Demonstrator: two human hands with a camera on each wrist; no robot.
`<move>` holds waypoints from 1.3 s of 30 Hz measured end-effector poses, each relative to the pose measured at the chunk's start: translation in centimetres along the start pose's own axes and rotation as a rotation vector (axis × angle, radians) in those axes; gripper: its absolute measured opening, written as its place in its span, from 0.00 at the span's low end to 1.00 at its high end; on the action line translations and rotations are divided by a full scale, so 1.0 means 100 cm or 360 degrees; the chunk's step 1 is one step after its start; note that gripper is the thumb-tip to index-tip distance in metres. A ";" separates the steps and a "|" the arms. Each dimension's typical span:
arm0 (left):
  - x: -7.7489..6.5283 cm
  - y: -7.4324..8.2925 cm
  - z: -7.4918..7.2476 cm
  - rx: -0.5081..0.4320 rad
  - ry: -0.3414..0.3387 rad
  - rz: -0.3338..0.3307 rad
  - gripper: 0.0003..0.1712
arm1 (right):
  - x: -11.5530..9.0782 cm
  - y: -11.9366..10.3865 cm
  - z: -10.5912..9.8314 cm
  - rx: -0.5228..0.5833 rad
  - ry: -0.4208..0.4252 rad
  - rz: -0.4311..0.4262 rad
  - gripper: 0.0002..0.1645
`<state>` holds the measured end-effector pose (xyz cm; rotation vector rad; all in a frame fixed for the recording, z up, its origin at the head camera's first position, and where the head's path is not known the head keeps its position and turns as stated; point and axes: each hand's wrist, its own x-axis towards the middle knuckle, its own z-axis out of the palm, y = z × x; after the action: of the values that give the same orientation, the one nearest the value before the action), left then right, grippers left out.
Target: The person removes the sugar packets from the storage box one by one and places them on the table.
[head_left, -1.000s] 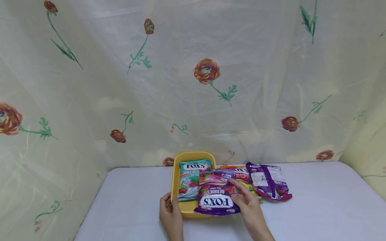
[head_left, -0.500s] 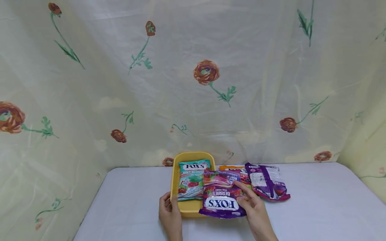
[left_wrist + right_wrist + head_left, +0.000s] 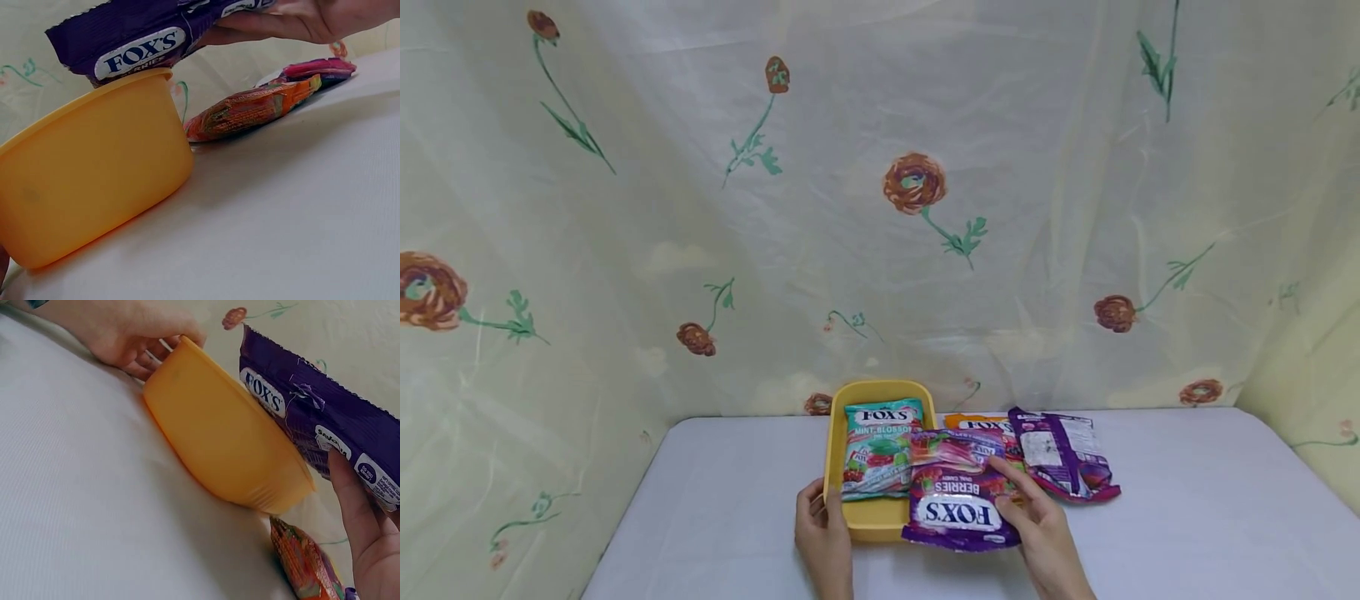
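My right hand [image 3: 1043,525] grips a purple Fox's Berries candy bag [image 3: 958,512] by its right side, holding it raised over the right rim of a yellow tub [image 3: 871,532]. Thumb and fingers lie on opposite faces of the bag. My left hand [image 3: 824,525] holds the tub's left wall, thumb at the rim and fingers outside, as the right wrist view also shows. Inside the tub lies a teal Fox's Mint Blossom candy bag [image 3: 880,450], its right edge partly covered by the berries bag.
Right of the tub, an orange Fox's Fruits candy bag [image 3: 250,111] lies on the white table [image 3: 722,500], mostly hidden in the head view. Beside it another purple candy bag [image 3: 1063,454] lies back side up. A flowered curtain [image 3: 805,250] hangs behind the table.
My right hand has shifted the berries bag right and slightly toward me, uncovering more of the mint bag. My left hand stays on the tub.
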<state>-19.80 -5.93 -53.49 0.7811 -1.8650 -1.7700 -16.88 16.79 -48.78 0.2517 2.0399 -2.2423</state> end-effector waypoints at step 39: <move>-0.003 0.003 0.002 0.0038 0.0042 0.0021 0.14 | -0.013 0.017 -0.035 -0.0094 0.0022 -0.0020 0.33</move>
<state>-19.75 -5.62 -53.20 0.7952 -1.8731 -1.7244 -15.14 20.06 -50.54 0.2507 2.1165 -2.1894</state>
